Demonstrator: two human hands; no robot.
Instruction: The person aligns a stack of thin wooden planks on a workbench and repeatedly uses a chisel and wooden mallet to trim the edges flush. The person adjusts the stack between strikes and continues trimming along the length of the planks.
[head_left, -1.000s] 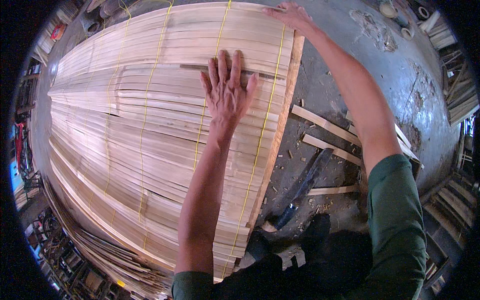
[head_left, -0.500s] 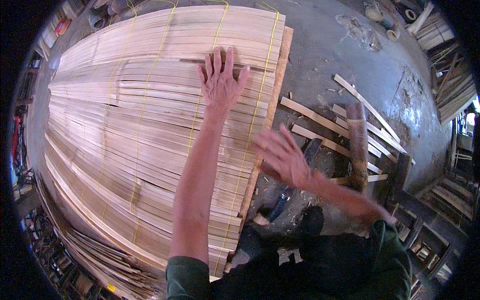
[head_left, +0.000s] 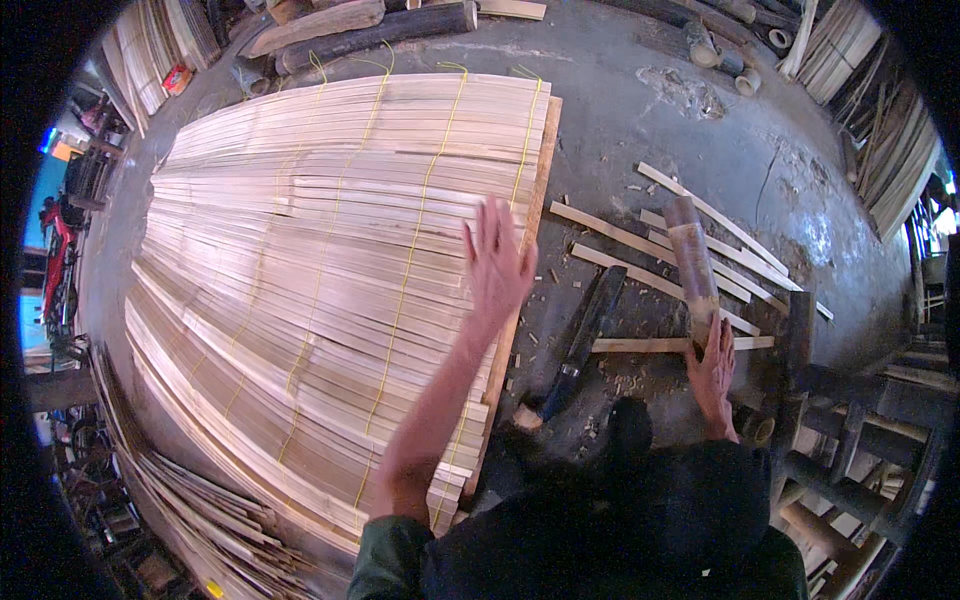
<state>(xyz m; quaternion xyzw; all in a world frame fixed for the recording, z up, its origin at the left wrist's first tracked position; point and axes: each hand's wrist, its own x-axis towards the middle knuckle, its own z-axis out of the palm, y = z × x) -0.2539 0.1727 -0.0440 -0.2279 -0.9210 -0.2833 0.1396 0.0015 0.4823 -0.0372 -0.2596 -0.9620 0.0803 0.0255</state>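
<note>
Spreading over grey floor (head_left: 600, 110), slatted mat (head_left: 300, 235), logs (head_left: 375, 37)

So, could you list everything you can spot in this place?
Floor: one, grey, beneath the work
Slatted mat: one, pale, centre-left
Yellow cords: several, yellow, across the mat
Board: one, orange-brown, along the mat's right edge
Loose strips: several, pale, right of the mat
Long-bladed tool: one, dark, between mat and cylinder
Brown cylinder: one, brown, at the right hand
Thin strips: many, brownish, lower left
Dark log: one, dark, beyond the mat
Wooden frame: one, dark, lower right
Left hand: one, bare, over the mat's right side
Right hand: one, bare, at the cylinder's near end
Dim rims: unclear clutter
</note>
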